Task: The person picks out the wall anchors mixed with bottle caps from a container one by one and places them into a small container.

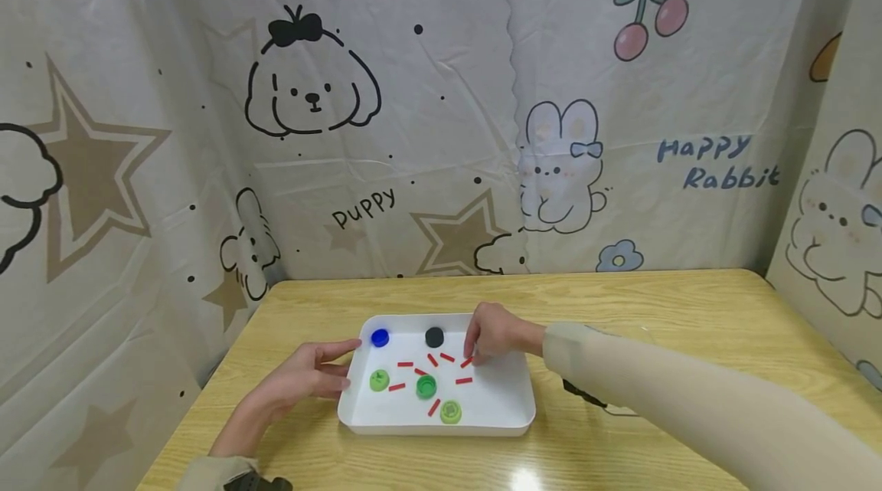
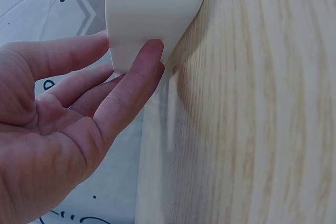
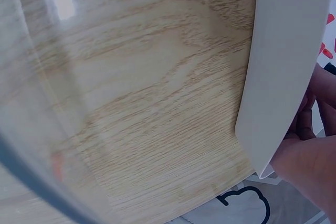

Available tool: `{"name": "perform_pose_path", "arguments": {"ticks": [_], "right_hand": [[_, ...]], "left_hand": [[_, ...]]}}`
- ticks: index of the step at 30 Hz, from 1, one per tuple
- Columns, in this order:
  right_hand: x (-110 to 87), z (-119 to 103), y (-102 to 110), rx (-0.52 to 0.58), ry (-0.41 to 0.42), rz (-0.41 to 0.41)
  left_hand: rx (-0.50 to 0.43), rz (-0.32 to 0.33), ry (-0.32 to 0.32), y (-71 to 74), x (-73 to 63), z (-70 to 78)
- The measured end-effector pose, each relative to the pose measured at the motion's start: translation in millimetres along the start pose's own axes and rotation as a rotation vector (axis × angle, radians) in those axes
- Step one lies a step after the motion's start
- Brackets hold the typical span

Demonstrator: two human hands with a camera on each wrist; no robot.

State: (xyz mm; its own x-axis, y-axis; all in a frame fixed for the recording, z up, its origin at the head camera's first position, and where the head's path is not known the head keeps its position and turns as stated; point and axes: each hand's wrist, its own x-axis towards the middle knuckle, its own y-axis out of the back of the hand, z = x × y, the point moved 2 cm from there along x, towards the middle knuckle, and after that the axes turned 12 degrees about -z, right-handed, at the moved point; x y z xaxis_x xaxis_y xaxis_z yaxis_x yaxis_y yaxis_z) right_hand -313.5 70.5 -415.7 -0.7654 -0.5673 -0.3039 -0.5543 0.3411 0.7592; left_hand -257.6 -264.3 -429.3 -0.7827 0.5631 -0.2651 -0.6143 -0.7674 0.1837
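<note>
A shallow white tray holds several short red sticks and several round caps. My left hand touches the tray's left wall; in the left wrist view its fingers lie lightly bent against the wall's outside. Over the right wall reaches my right hand, its fingers bent down and pinching a slanted red stick. The right wrist view has those fingertips hidden behind the tray wall. Left of this hand sits a black cap.
A blue cap occupies the tray's back left corner, with a green cap and light green caps nearer the front. Right of the tray, partly under the right sleeve, stands a clear container. A printed curtain hangs behind the wooden table.
</note>
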Motion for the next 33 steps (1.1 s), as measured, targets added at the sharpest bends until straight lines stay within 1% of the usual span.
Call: {"name": "perform_pose_path", "arguments": {"ticks": [7,13,19,23,29,33], "right_hand": [[-2.9,0,2,0.015,0.029,-0.027],[-4.2,1,5,-0.002,0.093,-0.073],[-5.1,1,10,-0.02,0.164,-0.104],[-7.9,1,14,-0.017,0.196,-0.104],[-18.6,-2,19,-0.013,0.267,-0.075],[-26.5,0,18,0.022,0.282,-0.067]], "left_hand": [[0.002,0.0,-0.001,-0.5,0.7,2.1],[0.008,0.002,-0.007,-1.7,0.5,5.1],[0.0,-0.015,-0.016,-3.1,-0.9,7.5],[0.002,-0.013,-0.015,-4.1,-1.5,8.2],[-0.005,-0.011,-0.013,-3.8,-0.7,5.4],[-0.008,-0.009,-0.012,-3.0,-0.9,3.4]]}}
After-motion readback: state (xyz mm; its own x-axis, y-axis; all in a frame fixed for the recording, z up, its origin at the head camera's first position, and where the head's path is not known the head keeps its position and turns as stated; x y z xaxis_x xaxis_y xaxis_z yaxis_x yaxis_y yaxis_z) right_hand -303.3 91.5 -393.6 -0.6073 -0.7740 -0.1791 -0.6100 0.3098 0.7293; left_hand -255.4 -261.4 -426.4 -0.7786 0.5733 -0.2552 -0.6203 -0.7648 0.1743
